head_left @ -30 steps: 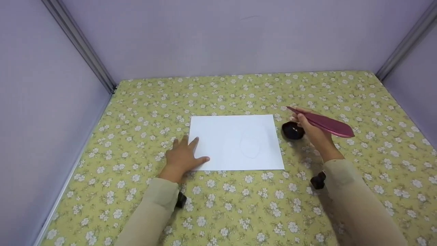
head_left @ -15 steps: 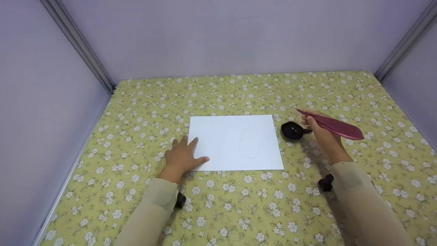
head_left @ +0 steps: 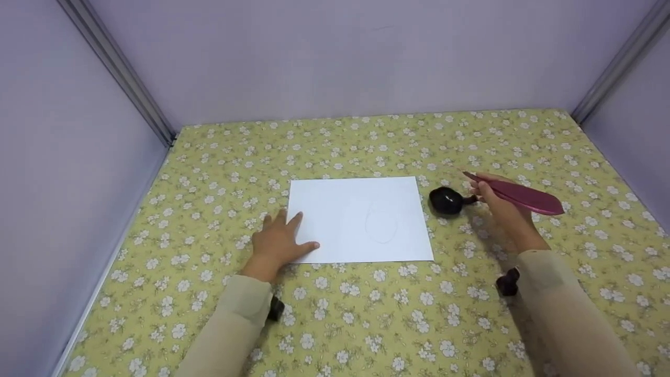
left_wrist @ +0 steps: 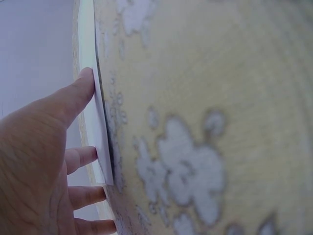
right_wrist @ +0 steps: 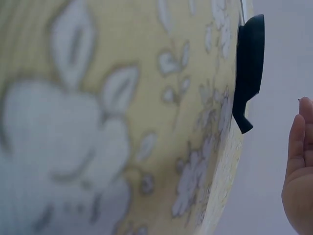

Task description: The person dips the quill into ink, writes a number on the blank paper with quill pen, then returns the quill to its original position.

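Observation:
My left hand [head_left: 275, 241] lies spread over the lower left corner of a white sheet of paper [head_left: 343, 209], thumb and fingers extended. In the left wrist view, the thumb and a finger of that hand [left_wrist: 49, 127] touch the paper's edge. On the right half of the sheet is a faint oval line [head_left: 381, 224]. My right hand [head_left: 505, 212] pinches a maroon quill pen [head_left: 528, 197] near its narrow end, which points up and left; the broad vane leans over the hand. Just left of the right hand stands a small black bowl [head_left: 444, 203] with a short handle.
A yellow floral cloth [head_left: 356, 324] covers the table. Pale panels stand at the back [head_left: 314, 63] and on both sides, with grey metal posts at the corners. A black device hangs under each wrist.
My right hand has moved right and slightly toward me with the quill pen, away from the black bowl, whose handle now shows. The left hand keeps its place on the paper.

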Demonstrator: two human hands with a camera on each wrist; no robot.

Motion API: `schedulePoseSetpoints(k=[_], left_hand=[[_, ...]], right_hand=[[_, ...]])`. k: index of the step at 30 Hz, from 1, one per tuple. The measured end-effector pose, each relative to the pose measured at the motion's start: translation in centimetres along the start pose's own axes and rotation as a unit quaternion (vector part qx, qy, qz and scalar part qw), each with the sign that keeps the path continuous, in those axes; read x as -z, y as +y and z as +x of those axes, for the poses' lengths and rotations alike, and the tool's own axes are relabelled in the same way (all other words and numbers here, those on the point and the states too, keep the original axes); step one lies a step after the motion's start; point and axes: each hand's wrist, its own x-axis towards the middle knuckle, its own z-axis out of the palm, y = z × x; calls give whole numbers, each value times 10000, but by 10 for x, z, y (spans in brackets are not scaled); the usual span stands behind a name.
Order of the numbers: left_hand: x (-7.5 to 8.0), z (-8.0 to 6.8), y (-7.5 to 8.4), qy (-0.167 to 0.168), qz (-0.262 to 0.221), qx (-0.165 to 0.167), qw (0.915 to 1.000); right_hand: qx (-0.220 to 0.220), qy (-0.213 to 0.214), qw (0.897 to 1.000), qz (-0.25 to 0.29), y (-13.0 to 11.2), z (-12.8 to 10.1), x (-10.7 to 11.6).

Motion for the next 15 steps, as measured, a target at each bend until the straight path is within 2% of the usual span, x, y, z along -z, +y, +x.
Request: schedulePoseSetpoints(k=[7,10,13,15], left_hand=[[-2,2,-1,-1,-42,-16,10000],[-3,2,-1,-14,-52,-14,10000],[-2,2,0,-19,-69,-1,10000],[-2,1,0,-19,-81,11,10000]], right_hand=[[-371,-187,9988,-259,5,-2,12],[-355,-277,9984,-343,8,-3,16],[42,-253,9969,-743,10,-3,17],[573,-156,9922,-1099,11,-2,17]])
